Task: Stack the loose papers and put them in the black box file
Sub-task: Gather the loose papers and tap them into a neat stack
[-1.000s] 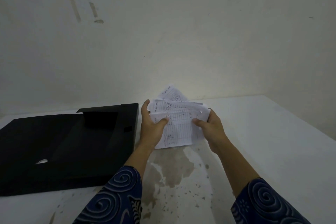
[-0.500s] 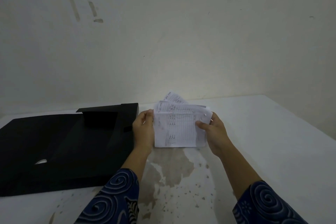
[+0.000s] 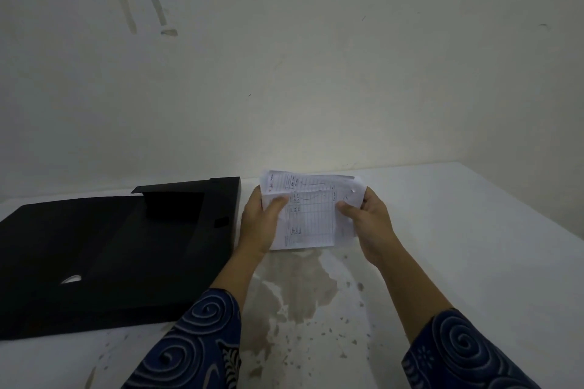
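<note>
**Both hands grip a bundle of papers beside the open box file**

At the centre of the frame, the papers [image 3: 311,215] are held up between two hands, above the white surface [image 3: 458,230]. The left hand [image 3: 262,224] clasps the bundle's left edge, its thumb laid across the front sheet and its fingers wrapped behind. The right hand [image 3: 369,221] pinches the right edge, thumb on the front and the other fingers behind. The sheets are not flush: a printed, ruled form faces the camera, while other sheets stick out above it and to its right, one corner crumpled. Their lower edge hangs just above a brown stain [image 3: 300,287] on the surface.

The black box file [image 3: 110,249] lies open and flat at centre left of the frame, its right edge just beside the left hand, nothing visible inside it. Blue sleeves with a swirl pattern [image 3: 196,344] cover both forearms at the bottom of the frame. A pale wall [image 3: 316,57] fills the upper half.
</note>
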